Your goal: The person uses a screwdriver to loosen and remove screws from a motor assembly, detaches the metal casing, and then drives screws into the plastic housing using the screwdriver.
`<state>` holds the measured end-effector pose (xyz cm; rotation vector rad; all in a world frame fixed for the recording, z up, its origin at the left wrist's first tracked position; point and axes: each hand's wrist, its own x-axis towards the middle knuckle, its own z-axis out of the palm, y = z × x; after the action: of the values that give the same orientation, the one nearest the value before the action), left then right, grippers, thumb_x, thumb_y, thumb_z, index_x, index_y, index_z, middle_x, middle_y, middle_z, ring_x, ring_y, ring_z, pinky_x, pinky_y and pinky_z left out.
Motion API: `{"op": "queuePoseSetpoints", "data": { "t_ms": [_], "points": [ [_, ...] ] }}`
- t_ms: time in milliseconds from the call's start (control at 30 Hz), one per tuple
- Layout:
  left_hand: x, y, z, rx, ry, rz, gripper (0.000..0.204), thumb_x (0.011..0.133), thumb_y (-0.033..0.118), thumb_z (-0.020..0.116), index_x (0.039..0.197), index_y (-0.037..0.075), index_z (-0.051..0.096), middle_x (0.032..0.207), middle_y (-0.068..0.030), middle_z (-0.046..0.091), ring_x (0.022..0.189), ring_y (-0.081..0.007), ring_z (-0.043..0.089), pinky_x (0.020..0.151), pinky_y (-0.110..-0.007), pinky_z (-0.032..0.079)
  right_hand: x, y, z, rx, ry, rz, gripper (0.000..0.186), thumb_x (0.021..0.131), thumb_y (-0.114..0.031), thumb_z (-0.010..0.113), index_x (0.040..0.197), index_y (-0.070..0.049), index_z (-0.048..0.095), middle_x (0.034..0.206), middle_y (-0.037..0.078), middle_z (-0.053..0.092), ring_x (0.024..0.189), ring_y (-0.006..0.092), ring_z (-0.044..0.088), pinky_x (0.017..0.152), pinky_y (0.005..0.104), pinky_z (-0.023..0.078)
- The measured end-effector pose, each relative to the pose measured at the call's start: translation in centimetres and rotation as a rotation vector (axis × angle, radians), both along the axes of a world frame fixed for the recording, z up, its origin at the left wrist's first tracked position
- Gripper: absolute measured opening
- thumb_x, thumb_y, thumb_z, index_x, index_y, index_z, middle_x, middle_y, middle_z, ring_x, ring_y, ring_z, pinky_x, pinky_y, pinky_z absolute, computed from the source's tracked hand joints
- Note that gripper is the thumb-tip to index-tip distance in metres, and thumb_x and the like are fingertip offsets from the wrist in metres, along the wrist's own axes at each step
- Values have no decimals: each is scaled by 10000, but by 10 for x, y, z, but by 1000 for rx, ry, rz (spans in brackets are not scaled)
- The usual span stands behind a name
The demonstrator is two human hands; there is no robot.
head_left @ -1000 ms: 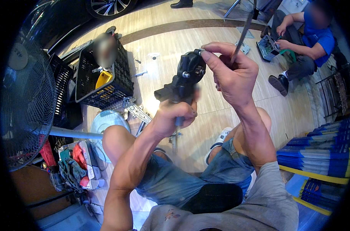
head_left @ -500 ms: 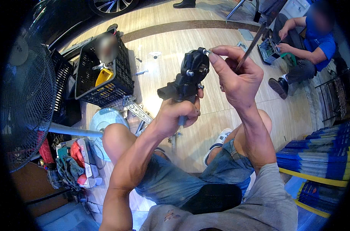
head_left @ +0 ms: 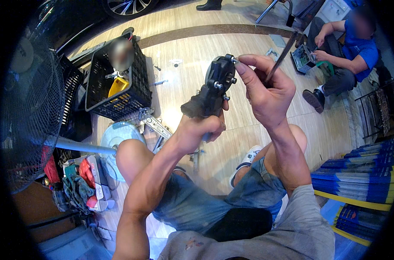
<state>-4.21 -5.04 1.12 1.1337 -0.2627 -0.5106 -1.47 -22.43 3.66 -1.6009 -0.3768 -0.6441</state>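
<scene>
My left hand (head_left: 201, 130) is closed round the lower part of a black geared motor (head_left: 221, 73), holding it up in front of me above the floor. Silver screws stick out of its housing. With thumb and forefinger, my right hand (head_left: 268, 89) pinches a small screw (head_left: 234, 60) at the motor's top corner. Across the same palm lies a long, dark metal shaft (head_left: 281, 56), like a screwdriver's; its far end points up and right. My fingers hide its near end.
A black plastic crate (head_left: 138, 89) holding a yellow item (head_left: 118, 86) stands left. Near it lie a metal bracket (head_left: 156, 125) and loose screws. A fan (head_left: 34, 117) rises at far left. A person (head_left: 357, 52) works on a boxed device at upper right. Blue-yellow packages (head_left: 357, 173) sit right.
The motor has turned slightly in my left hand, its lower end shifting a little to the right. My right fingers stay at the screw.
</scene>
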Motion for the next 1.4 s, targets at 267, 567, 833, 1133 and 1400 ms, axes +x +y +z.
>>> {"op": "queuePoseSetpoints", "data": {
  "t_ms": [267, 567, 833, 1133, 1400],
  "points": [
    [0, 0, 2, -18, 17, -3, 345, 710, 34, 560, 1049, -5, 507, 641, -37, 513, 499, -88, 463, 441, -244, 356, 1, -3, 3, -147, -109, -59, 131, 840, 11, 706, 971, 2, 705, 832, 36, 683, 629, 39, 571, 512, 189, 410],
    [3, -2, 5, 56, -49, 24, 300, 699, 44, 608, 986, -13, 542, 570, -35, 527, 453, -83, 458, 420, -240, 352, 2, -6, 7, -264, -210, -105, 138, 825, 27, 703, 963, 12, 699, 836, 88, 688, 677, 134, 655, 568, 245, 499],
    [4, -2, 5, 104, -43, 17, 306, 695, 54, 623, 982, -8, 536, 566, -27, 525, 454, -78, 459, 419, -238, 348, 2, -9, 6, -291, -218, -101, 147, 818, 34, 703, 964, 24, 692, 843, 107, 689, 682, 155, 666, 578, 259, 519],
    [5, -1, 5, 146, -81, 15, 295, 697, 45, 622, 974, -4, 531, 571, -19, 518, 467, -78, 467, 443, -238, 365, 2, -12, 10, -340, -214, -100, 135, 828, 13, 699, 963, 16, 690, 818, 103, 675, 655, 161, 656, 546, 267, 498],
    [6, 0, 4, 232, -160, 37, 289, 711, -17, 614, 986, 29, 538, 651, -1, 535, 547, -64, 494, 514, -241, 405, 2, -16, 9, -262, -85, -8, 117, 859, 17, 666, 975, 19, 677, 748, 76, 668, 610, 104, 639, 537, 231, 489]
  ]
}}
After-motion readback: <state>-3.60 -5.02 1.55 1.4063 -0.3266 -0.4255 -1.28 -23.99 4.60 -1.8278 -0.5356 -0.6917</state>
